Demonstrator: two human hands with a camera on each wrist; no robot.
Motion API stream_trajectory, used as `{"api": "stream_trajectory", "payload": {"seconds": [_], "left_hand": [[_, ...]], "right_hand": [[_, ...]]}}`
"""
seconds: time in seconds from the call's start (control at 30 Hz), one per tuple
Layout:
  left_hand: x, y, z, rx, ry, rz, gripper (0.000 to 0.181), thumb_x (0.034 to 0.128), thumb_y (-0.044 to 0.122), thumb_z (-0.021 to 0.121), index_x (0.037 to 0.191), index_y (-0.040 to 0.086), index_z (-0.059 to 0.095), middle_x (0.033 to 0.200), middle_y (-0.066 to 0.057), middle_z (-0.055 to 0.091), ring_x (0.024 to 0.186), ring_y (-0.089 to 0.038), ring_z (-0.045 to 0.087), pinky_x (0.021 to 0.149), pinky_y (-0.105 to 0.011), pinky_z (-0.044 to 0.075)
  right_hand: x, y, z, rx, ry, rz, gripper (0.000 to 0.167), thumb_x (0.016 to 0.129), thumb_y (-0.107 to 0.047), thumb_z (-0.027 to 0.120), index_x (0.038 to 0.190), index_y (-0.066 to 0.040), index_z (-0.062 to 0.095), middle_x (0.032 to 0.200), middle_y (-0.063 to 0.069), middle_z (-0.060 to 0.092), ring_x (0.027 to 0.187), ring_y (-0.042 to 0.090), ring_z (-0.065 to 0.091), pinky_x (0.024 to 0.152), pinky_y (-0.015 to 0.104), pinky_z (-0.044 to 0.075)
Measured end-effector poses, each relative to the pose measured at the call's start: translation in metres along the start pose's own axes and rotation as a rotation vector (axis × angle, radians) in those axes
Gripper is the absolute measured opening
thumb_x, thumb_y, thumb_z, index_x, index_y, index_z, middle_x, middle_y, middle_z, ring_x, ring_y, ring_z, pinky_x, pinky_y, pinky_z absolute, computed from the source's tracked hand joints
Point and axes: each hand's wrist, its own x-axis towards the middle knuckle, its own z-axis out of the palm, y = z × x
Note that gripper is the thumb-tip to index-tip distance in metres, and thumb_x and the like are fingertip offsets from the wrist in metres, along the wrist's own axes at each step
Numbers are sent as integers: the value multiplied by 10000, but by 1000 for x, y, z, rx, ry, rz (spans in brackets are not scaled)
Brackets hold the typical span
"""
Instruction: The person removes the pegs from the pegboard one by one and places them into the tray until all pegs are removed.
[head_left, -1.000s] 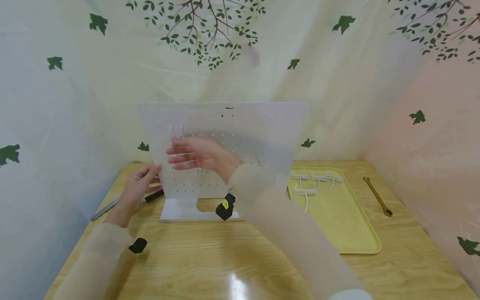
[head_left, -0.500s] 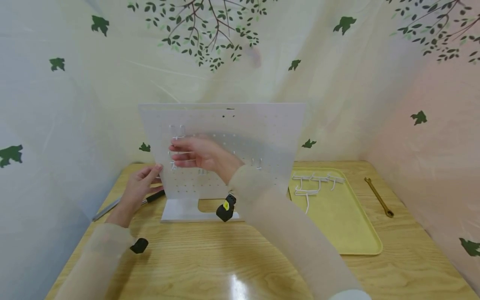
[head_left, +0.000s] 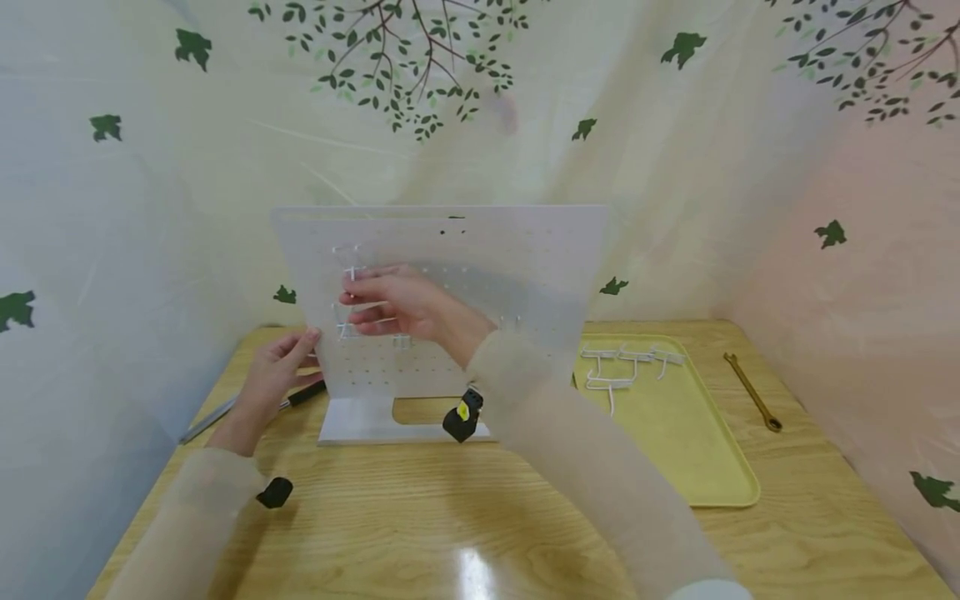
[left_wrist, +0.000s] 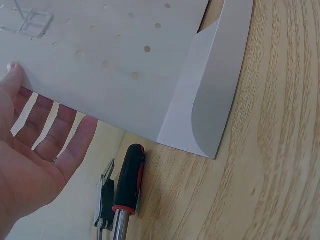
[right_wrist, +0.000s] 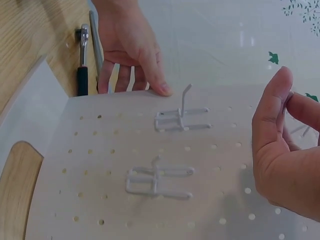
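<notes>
A white pegboard stands upright on its base on the wooden table. My left hand grips its left edge, thumb in front and the other fingers behind, as the left wrist view shows. Before the board's upper left, my right hand pinches a white wire hook between thumb and fingertips; its two prongs tilt toward the left. Whether they sit in holes is unclear. Lower down, two more wire hooks, one at the left and one beside it, hang on the board.
At the right lies a yellow tray with several white hooks in it. A brass-coloured wrench is beyond it. Left of the board lie a black-handled ratchet and a metal tool. A leaf-printed curtain surrounds the table.
My right fingers have drawn together on the hook's stem, and the hook's upper prongs have swung to the left. My left hand stays on the board's edge.
</notes>
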Motion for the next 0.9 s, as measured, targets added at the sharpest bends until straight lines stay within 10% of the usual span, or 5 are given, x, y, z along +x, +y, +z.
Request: {"api": "stream_trajectory", "payload": {"seconds": [0.5,0.9], "left_hand": [[1,-2,0,57,14,-15,576,989,548,571,1307,71,626,1090,70,657,998,-195,667,824,-360,603],[-2,0,-1,41,2,-5,547,989,543,579,1268,76,641,1069,71,663,982,-185,667,818,-347,604]], "right_hand": [[-42,-6,-53,-309,-70,-184,390,1019,-183,652,1350,3,562,1234,255,643,821,278,703,799,421,616],[-101,3,-117,-511,44,-277,314,982,-195,711,1212,8,648,1162,201,691,985,385,695,777,465,617]]}}
